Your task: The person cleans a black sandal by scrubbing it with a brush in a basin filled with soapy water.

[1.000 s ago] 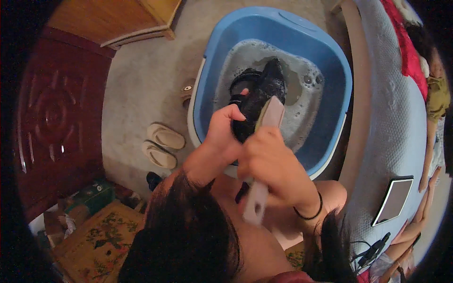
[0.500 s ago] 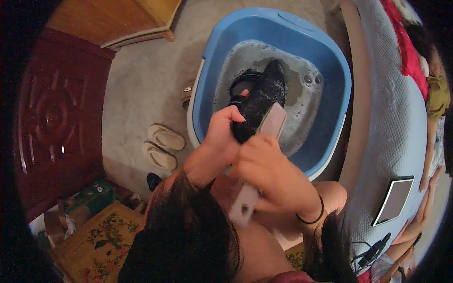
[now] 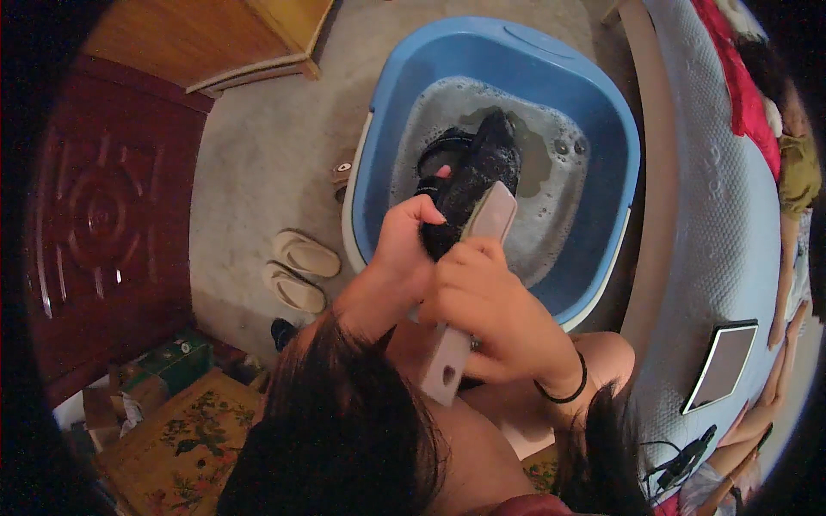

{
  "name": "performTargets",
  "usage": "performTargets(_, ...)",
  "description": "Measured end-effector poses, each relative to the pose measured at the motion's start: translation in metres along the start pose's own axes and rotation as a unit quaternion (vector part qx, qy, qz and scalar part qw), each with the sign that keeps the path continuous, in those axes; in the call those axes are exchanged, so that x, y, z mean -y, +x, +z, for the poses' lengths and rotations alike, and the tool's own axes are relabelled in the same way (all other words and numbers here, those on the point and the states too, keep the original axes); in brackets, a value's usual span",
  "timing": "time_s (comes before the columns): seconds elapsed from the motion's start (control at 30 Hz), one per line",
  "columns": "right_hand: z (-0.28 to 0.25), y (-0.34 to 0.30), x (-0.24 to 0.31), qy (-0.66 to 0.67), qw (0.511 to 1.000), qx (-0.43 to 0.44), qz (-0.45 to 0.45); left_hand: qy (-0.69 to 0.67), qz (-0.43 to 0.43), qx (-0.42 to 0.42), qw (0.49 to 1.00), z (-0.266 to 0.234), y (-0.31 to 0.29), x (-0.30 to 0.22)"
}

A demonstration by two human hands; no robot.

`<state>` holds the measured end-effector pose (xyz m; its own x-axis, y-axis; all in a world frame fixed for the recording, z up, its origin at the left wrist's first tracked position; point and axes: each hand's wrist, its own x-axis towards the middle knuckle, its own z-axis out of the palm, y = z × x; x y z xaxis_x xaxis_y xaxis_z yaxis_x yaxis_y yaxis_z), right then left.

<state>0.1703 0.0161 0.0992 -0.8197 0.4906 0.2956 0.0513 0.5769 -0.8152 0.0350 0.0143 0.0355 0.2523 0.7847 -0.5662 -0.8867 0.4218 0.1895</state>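
Note:
Over the soapy water in a blue basin [image 3: 396, 77], my left hand [image 3: 404, 241] grips a wet black shoe [image 3: 490, 163], thumb on its near end. A dark loop-shaped part [image 3: 443, 146] shows beside the shoe's left side; whether it belongs to the same shoe I cannot tell. My right hand [image 3: 477, 301] is wrapped round the handle of a pale pinkish scrub brush [image 3: 495, 211]. The brush head lies against the shoe's right side, its bristles mostly hidden. Its handle, with a hole at the end, sticks out below my fist.
Beige slippers [image 3: 301, 258] lie on the floor left of the basin. To the right runs a bed [image 3: 705, 172] with a tablet [image 3: 723, 365], a black cable and other people's limbs on it. A wooden cabinet [image 3: 215, 39] and a dark red door [image 3: 112, 198] stand at the left.
The brush and my right hand have shifted slightly left and toward me along the shoe. My left hand keeps its hold in nearly the same place.

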Motion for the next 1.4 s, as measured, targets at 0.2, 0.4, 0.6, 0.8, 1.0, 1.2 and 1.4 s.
performTargets(0.2,-0.007,-0.008,0.017,0.095,0.995,0.013,-0.041,-0.020,-0.005,0.013,1.000,0.002,-0.003,0.001)
performTargets(0.4,0.000,-0.001,0.002,0.068,0.997,0.007,-0.018,0.009,0.002,-0.024,1.000,0.001,-0.001,0.002)
performTargets(0.6,0.006,0.002,0.006,-0.001,1.000,0.017,0.002,0.009,-0.003,-0.029,1.000,-0.002,-0.003,-0.001)
performTargets(0.8,-0.006,-0.004,0.025,0.115,0.991,0.029,-0.054,-0.030,-0.004,0.017,0.999,-0.006,0.003,0.004)
performTargets(1.0,0.004,-0.002,0.017,0.038,0.999,0.028,0.011,-0.002,-0.014,-0.019,1.000,0.005,-0.002,0.002)
performTargets(1.2,-0.005,-0.004,0.027,0.099,0.992,0.062,-0.037,0.006,0.019,-0.045,0.999,-0.006,0.001,0.008)
performTargets(1.4,-0.009,-0.005,0.001,0.174,0.981,-0.057,-0.055,-0.006,-0.001,-0.019,1.000,-0.002,0.000,0.002)
